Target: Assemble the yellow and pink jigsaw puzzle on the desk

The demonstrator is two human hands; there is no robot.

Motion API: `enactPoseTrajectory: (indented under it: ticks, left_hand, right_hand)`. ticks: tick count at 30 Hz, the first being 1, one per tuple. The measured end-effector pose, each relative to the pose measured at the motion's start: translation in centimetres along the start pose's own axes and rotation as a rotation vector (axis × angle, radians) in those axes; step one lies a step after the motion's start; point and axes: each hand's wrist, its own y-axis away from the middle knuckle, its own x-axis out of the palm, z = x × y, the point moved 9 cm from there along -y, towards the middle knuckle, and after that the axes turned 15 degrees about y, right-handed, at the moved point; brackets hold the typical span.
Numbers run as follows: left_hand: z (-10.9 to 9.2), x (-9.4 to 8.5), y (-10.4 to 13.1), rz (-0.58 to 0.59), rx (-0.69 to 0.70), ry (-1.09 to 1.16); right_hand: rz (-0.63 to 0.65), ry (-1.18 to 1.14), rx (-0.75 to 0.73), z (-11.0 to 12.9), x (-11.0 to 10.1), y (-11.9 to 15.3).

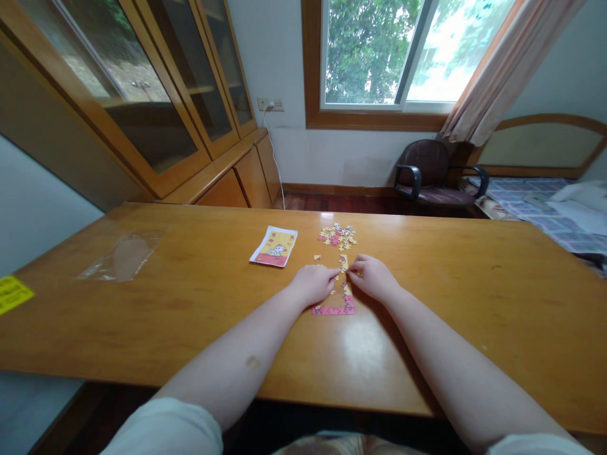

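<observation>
A partly joined jigsaw puzzle (334,310) lies on the table, with a pink bottom row and a yellow and pink right side. My left hand (315,282) rests over its left part, index finger stretched toward the right column. At the right edge, the fingertips of my right hand (372,276) are pinched together by the column's pieces; whatever they hold is too small to make out. Just beyond my hands is a heap of loose puzzle pieces (337,236), yellow, pink and white. A single puzzle piece (317,258) sits beyond my left hand.
A picture card (275,246) with a white animal on yellow and pink lies left of the puzzle. Farther left are a clear plastic bag (124,256) and a yellow label (14,294). Beyond the wooden table (213,303) stand a cabinet (190,120) and an armchair (429,170).
</observation>
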Motion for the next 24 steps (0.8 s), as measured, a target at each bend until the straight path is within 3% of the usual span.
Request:
enactPoseTrajectory:
  ticks: [7,11,17,24]
  left_hand:
    - [0.1,-0.2,0.0,-0.015,0.017,0.007]
    - [0.3,-0.5,0.1,-0.03,0.008,0.022]
    - [0.3,-0.3,0.1,-0.011,0.003,0.061]
    - [0.1,-0.3,0.2,0.016,-0.016,0.09]
  right_hand:
    - [-0.016,-0.156,0.047,-1.2,-0.1,0.0]
    - [-0.102,-0.179,0.192,-4.9,-1.2,-0.1]
    - [-0.113,-0.103,0.344,-9.3,-1.3,0.1]
    - [-0.089,-0.06,0.399,-10.0,-0.6,0.1]
